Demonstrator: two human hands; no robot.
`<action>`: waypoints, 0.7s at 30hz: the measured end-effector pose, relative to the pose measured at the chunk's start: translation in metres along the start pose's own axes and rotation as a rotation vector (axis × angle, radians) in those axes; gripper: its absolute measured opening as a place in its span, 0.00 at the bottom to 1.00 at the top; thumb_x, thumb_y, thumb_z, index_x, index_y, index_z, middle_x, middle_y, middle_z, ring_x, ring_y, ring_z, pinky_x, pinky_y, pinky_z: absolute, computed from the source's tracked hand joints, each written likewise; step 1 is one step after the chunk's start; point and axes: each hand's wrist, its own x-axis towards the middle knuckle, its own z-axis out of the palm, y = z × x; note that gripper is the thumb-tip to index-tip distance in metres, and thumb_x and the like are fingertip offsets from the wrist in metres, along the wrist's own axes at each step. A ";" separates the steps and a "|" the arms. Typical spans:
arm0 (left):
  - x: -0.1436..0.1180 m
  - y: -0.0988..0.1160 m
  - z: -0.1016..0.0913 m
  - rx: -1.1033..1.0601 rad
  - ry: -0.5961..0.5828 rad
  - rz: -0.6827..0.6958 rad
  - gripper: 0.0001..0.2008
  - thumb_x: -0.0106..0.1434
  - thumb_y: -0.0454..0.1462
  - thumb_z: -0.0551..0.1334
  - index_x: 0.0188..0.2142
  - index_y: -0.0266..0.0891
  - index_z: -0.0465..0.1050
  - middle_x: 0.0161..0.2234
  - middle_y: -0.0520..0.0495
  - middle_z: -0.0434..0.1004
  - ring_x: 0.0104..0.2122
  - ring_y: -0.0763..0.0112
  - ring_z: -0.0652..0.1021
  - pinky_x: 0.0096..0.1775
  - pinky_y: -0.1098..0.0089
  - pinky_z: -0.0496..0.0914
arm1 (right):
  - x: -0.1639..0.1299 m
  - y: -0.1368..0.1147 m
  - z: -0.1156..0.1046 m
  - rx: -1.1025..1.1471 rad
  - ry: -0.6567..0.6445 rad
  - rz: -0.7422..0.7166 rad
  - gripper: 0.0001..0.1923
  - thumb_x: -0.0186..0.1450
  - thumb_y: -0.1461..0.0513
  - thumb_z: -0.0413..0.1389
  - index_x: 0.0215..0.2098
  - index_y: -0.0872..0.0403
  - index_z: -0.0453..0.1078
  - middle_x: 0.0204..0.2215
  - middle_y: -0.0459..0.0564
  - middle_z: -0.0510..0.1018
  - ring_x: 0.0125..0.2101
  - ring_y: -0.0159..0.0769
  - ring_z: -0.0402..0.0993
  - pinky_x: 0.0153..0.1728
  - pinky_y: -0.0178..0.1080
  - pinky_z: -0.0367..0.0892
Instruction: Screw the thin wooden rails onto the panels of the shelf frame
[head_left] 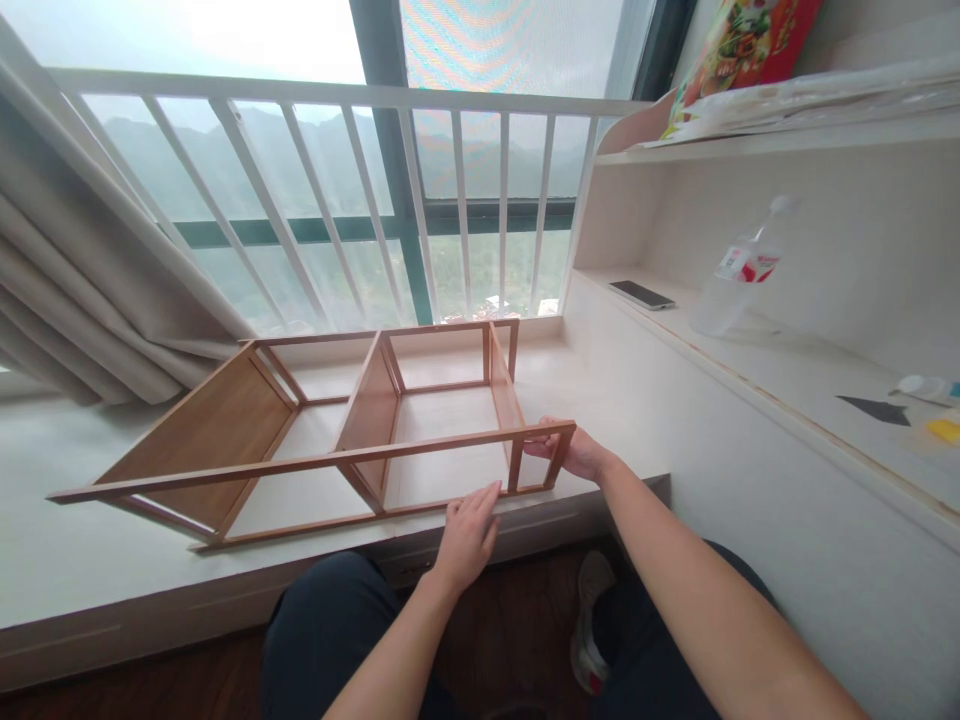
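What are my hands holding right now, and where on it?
The right hand grips the wooden rack at its near right corner post. The left hand lies flat on its bottom front rail, not gripping.

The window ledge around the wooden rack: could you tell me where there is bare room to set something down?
Bare ledge lies left of the wooden rack, below the curtain, and right of it toward the shelf with the phone and bottle. The front edge is crowded: left hand and right hand touch the rack.

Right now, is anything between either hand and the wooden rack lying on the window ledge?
Nothing visible. The left hand lies on the wooden rack's lower front rail, and the right hand grips its right end post; both are already touching it.
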 end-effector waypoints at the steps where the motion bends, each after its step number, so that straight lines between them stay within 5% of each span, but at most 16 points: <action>1: 0.002 0.001 0.001 -0.003 0.005 -0.011 0.29 0.72 0.35 0.53 0.71 0.46 0.57 0.66 0.39 0.68 0.64 0.59 0.69 0.58 0.56 0.65 | -0.001 0.001 0.000 -0.001 0.014 -0.005 0.11 0.54 0.61 0.68 0.26 0.52 0.69 0.40 0.54 0.85 0.49 0.47 0.81 0.54 0.51 0.73; 7: 0.015 0.000 0.009 -0.110 0.009 -0.006 0.28 0.71 0.36 0.54 0.70 0.44 0.59 0.65 0.39 0.69 0.63 0.58 0.70 0.60 0.55 0.65 | -0.014 0.003 -0.017 -0.166 0.329 -0.101 0.05 0.58 0.63 0.59 0.28 0.53 0.66 0.30 0.50 0.83 0.31 0.37 0.81 0.38 0.42 0.73; 11: 0.024 -0.006 0.018 -0.183 0.036 0.003 0.27 0.70 0.37 0.54 0.68 0.42 0.62 0.64 0.38 0.71 0.63 0.57 0.71 0.63 0.53 0.65 | -0.039 -0.017 -0.041 -0.294 0.513 -0.223 0.04 0.53 0.66 0.52 0.21 0.53 0.63 0.18 0.41 0.73 0.18 0.25 0.63 0.22 0.31 0.58; 15: 0.034 -0.014 0.027 -0.252 0.047 0.000 0.26 0.69 0.40 0.54 0.65 0.40 0.66 0.63 0.38 0.72 0.62 0.55 0.72 0.63 0.50 0.65 | -0.078 -0.068 -0.063 -0.407 0.647 -0.270 0.04 0.47 0.65 0.50 0.19 0.54 0.66 0.14 0.40 0.66 0.16 0.24 0.54 0.18 0.30 0.46; 21: 0.044 -0.022 0.032 -0.359 0.044 -0.099 0.27 0.69 0.45 0.53 0.63 0.36 0.67 0.61 0.35 0.74 0.60 0.55 0.75 0.62 0.50 0.67 | -0.138 -0.170 -0.090 -0.514 0.802 -0.240 0.03 0.44 0.64 0.51 0.19 0.53 0.65 0.14 0.41 0.63 0.15 0.25 0.49 0.17 0.31 0.42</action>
